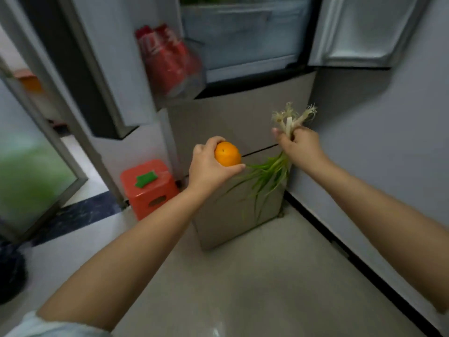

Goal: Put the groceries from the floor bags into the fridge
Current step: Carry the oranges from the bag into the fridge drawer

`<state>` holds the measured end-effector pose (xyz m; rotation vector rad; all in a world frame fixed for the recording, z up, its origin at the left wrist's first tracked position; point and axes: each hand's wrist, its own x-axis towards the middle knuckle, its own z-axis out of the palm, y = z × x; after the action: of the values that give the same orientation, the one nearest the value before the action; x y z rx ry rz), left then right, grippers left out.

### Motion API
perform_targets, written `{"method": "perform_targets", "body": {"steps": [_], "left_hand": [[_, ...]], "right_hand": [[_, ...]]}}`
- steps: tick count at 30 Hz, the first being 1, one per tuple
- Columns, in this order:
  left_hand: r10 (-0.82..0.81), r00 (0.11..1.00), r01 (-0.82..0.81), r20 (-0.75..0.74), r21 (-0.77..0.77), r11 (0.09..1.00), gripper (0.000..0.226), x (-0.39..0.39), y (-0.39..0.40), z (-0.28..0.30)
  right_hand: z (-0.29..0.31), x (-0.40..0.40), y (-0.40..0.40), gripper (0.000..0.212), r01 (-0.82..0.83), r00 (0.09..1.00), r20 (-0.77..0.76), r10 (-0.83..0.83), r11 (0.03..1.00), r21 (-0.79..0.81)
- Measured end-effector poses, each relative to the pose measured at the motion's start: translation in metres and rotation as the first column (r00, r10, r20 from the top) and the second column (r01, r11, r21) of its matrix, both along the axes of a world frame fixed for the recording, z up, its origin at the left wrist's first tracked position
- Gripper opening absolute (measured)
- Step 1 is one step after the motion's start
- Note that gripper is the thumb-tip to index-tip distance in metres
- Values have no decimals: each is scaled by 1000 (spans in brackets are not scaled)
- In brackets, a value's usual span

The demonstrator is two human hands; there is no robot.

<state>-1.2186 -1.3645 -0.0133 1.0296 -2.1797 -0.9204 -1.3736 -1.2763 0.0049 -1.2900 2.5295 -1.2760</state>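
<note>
The fridge [243,57] stands open above the floor. The right hand [300,148] clutches spring onions [269,170], roots up, before its lower drawers. The left hand [209,164] cups an orange [227,153] just beside them.

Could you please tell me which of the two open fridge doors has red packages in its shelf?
The left fridge door: red packages fill its bin, while the right fridge door shows none.

Fridge interior [243,32]: cut off by top edge, contents blurred. Red packages [167,59] in door shelf: labels unreadable. Dark object [9,271], left edge: unidentifiable.
</note>
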Motion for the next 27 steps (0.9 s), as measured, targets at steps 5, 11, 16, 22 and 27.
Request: {"method": "perform_targets", "body": {"steps": [5,11,16,22,27], "left_hand": [[35,996,-40,-82,-65,997,73,-111,-27,56],[156,967,-168,-200,-45,985,81,-207,-91,105],[249,944,-267,-217,-57,962,75,-284,-166,149],[328,891,-399,-314,-196,896,75,-350,-263,228],[442,868,-496,-224,-357,792,71,-369,-329,281]], "right_hand": [[48,-116,-32,45,35,996,88,-21,987,-154],[91,-213,-103,40,52,973,226,46,910,-411],[132,-273,-186,38,62,939,308,157,801,-596],[204,-330,-288,37,38,876,362,318,703,-710],[259,-362,-367,33,-85,751,405,521,685,-724]]}}
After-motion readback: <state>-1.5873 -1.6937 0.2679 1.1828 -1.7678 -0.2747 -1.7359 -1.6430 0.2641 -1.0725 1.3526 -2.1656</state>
